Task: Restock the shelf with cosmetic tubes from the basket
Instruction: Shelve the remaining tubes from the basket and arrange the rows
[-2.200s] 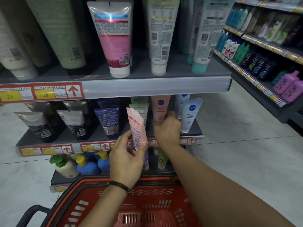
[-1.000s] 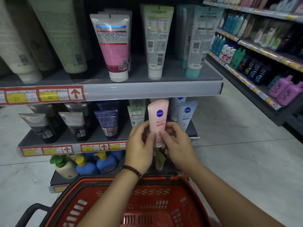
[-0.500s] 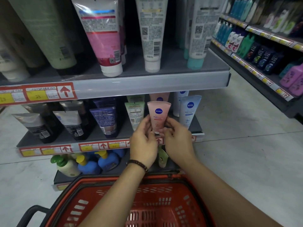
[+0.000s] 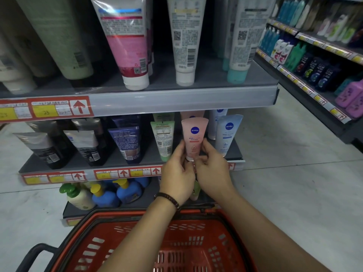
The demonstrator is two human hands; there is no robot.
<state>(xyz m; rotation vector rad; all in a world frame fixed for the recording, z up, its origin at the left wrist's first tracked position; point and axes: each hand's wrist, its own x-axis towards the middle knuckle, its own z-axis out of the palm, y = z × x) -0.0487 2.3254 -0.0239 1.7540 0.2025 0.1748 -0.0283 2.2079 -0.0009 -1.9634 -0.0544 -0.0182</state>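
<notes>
The left hand [image 4: 176, 173] and right hand [image 4: 214, 171] each have their grip clamped on the cap end of the soft pink plastic Nivea tube [image 4: 194, 138], which stands at the front of the grey shelf [image 4: 149, 160], and the red plastic basket [image 4: 196, 242] below the grip shows 0 tubes, so restocking looks nearly done.

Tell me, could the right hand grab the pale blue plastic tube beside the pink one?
Probably yes. The pale blue plastic tube stands on the shelf just beside the right hand, nothing before it. But that hand holds the pink plastic tube, so it must let go first.
</notes>
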